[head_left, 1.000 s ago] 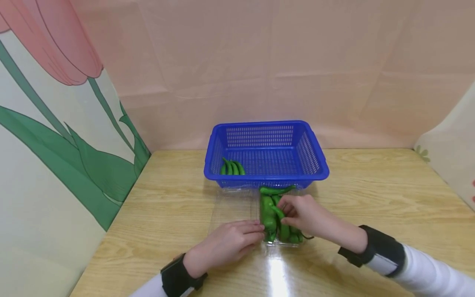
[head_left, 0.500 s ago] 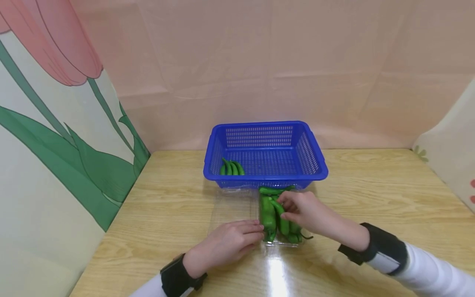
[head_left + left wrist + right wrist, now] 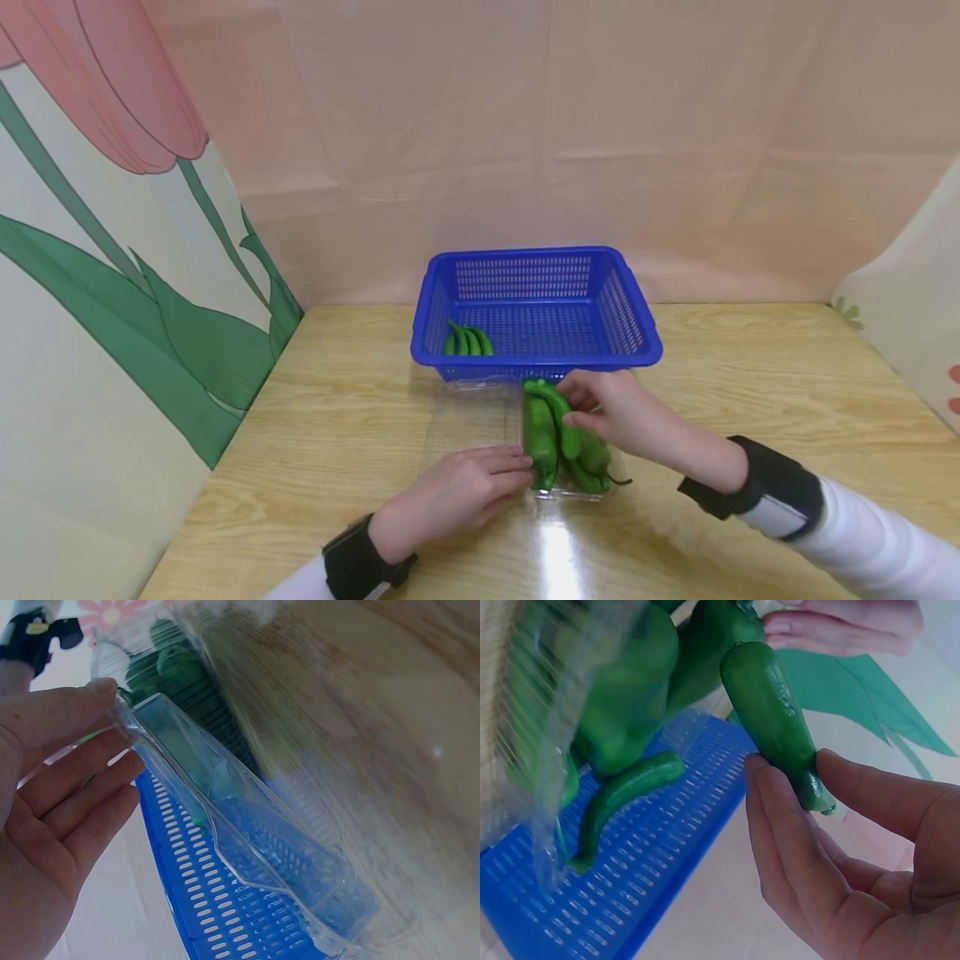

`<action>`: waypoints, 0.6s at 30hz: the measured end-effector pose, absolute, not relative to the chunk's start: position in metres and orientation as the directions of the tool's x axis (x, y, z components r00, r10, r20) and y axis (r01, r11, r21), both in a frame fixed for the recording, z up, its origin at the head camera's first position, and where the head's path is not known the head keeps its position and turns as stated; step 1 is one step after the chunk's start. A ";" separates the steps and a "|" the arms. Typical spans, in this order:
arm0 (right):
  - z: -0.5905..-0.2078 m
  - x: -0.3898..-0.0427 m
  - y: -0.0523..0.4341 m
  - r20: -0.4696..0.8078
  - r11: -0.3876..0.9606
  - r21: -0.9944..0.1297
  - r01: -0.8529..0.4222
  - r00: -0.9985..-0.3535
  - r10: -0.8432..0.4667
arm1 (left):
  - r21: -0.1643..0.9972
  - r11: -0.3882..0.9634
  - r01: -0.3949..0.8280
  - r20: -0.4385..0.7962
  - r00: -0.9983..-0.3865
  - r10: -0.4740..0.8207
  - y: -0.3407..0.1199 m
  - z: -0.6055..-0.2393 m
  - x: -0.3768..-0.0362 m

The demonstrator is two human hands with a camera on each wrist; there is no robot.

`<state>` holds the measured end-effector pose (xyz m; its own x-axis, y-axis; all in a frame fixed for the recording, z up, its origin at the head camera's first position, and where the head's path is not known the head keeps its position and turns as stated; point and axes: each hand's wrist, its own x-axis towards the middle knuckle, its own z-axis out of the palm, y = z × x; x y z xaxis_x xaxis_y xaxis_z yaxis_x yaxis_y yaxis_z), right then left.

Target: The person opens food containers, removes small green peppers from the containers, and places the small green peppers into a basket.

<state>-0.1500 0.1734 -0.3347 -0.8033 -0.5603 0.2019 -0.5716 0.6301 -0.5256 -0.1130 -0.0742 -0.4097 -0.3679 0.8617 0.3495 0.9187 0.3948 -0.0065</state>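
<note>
A clear plastic box holds several green peppers of different sizes, its clear lid laid out to the left. My left hand rests its fingertips on the box's left edge; the left wrist view shows the thumb and fairly straight fingers at the clear rim. Between thumb and fingertips, my right hand pinches a slim green chili pepper above the others. A larger green pepper lies at the box's left side. Another curved chili shows near the box's end in the right wrist view.
Directly behind the box stands a blue mesh basket. Several slim green chilies lie in its front left corner. The wooden table runs back to a pink cloth backdrop.
My right hand has moved a little away toward the basket with the chili pepper, which now lies across the box's upper part. My left hand has stayed in place.
</note>
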 end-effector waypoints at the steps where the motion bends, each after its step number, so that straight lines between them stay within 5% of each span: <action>1: -0.333 -0.151 0.173 0.203 0.635 -0.522 -0.570 -0.806 -0.556 | -0.006 0.396 0.918 0.347 -0.370 0.862 -0.074 -0.410 -0.113; 18: -0.305 -0.176 0.158 0.178 0.700 -0.470 -0.537 -0.835 -0.521 | 0.004 0.407 0.913 0.344 -0.384 0.857 -0.075 -0.411 -0.113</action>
